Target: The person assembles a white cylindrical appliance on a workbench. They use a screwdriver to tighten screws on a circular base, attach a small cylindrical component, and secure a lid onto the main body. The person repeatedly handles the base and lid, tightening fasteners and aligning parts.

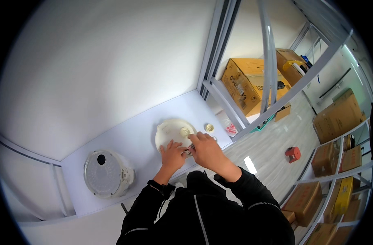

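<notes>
A round, off-white, shallow piece (164, 132), like a lid or dish, lies on the white tabletop in front of me. A small cream-coloured round part (184, 131) sits on its right half. My left hand (173, 156) grips the piece's near edge, with bent fingers over it and the thumb side towards my right hand. My right hand (206, 150) is closed in a pinch just beside the left fingertips. Something small, partly dark and metallic, shows between the hands; the fingers hide most of it. A small round cup-like part (209, 128) stands right of the piece.
A white cylindrical appliance (104, 174) with a dark oval on top stands on the table's left. Grey metal posts (213, 53) rise at the back right. Cardboard boxes (243, 85) sit beyond them. A red stool (293, 154) is on the floor; loaded shelves (317, 177) line the right.
</notes>
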Tool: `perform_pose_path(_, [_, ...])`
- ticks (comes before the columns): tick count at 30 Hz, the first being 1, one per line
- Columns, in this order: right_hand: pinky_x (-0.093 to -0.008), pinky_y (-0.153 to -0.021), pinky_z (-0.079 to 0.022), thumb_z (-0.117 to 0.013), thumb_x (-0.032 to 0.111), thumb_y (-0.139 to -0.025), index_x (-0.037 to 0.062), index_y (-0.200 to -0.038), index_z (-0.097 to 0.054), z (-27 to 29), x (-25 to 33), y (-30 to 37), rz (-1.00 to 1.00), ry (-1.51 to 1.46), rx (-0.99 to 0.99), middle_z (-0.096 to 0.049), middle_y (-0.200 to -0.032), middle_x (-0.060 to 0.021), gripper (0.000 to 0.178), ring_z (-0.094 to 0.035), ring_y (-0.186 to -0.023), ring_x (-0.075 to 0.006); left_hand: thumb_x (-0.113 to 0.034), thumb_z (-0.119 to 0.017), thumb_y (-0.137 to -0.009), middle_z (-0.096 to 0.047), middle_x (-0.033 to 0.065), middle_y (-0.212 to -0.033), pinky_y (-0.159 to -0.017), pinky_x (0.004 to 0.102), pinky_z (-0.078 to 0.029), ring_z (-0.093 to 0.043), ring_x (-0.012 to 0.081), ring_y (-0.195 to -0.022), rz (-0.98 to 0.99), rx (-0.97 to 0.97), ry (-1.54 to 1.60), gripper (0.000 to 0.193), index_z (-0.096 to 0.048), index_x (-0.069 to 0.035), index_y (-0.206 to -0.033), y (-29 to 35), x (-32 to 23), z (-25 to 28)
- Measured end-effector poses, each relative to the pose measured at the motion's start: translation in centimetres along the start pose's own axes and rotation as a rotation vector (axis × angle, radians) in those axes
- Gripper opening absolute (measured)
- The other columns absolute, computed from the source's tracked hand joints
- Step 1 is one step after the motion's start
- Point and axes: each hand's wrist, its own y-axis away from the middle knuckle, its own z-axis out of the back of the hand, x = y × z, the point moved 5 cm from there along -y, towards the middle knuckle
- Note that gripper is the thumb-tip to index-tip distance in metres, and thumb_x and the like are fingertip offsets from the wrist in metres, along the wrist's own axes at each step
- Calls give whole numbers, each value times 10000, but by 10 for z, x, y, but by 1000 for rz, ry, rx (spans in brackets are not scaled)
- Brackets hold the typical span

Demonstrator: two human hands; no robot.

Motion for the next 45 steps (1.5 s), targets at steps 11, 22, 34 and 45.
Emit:
perform_pose_path(11, [-440, -620, -566, -798, 222, -828, 46, -1083, -620, -7, -9, -3, 168, 109, -16, -642, -971, -159, 358, -706, -780, -358, -246, -775, -877, -669, 1, -1357, -1247, 669, -213, -498, 319, -1432, -38, -141, -42, 195, -831, -227, -1063, -1, -7, 4])
perform_pose_path(22, [-471, -715, -574, -752, 139, -836, 44, -1104, -626, -2, -26, 3, 86, 37, 137, -637, -990, -160, 311, -695, -894, -387, -200, -817, -819, -655, 26, -1244, -1186, 546, -348, -560, 305, -1288, -188, -193, 67, 280, -749, -154, -1087, -9, -8, -3])
perform_pose_path(34, [-478, -796, -570, -736, 130, -873, 59, -1146, -624, -5, -42, 4, 122, -60, 116, -657, -1064, -159, 305, -690, -944, -403, -210, -762, -894, -663, -18, -1252, -1060, 474, -406, -537, 260, -1280, -197, -29, -84, 190, -768, -168, -1080, -20, -13, 8])
perform_pose_path(45, [-486, -825, -568, -770, 197, -885, 55, -1226, -637, 0, -37, -4, 198, -271, -27, -680, -1128, -187, 392, -699, -959, -411, -292, -772, -887, -674, -36, -1188, -1022, 504, -350, -551, 252, -1253, -205, -68, -108, 183, -749, -173, -1023, -21, -12, 1])
